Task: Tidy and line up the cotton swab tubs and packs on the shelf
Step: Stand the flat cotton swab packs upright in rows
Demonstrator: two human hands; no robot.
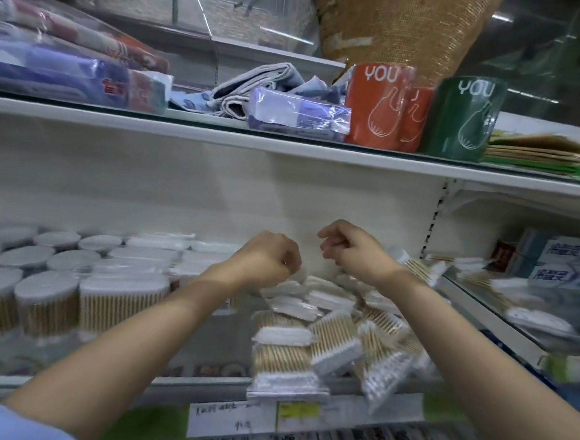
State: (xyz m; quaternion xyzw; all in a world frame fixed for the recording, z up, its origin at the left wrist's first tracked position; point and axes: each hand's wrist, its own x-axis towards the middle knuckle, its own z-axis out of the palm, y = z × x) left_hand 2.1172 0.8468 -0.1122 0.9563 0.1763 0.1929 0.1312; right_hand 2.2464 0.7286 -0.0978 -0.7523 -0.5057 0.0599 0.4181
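Just below the middle of the frame, I see both hands raised over the shelf, above the loose heap of cotton swab packs that fills the lower centre and lower right. My left hand hangs with its fingers curled under, and I cannot tell whether they pinch anything, because the back of the hand hides them. My right hand is a little higher and to the right, its fingers loosely curled and, as far as I can see, holding nothing. The packs lie directly beneath and toward the bottom of the frame from both hands, so I judge the coming move is a reach downward; the right hand is nearer to the tilted packs at lower right, the left hand nearer to the front pack. This front pack stands with its sticks vertical in the frame, while the neighbours lean with their long axes diagonal, pointing several ways. At middle left the round tubs stand upright in neat rows, just beside the heap.
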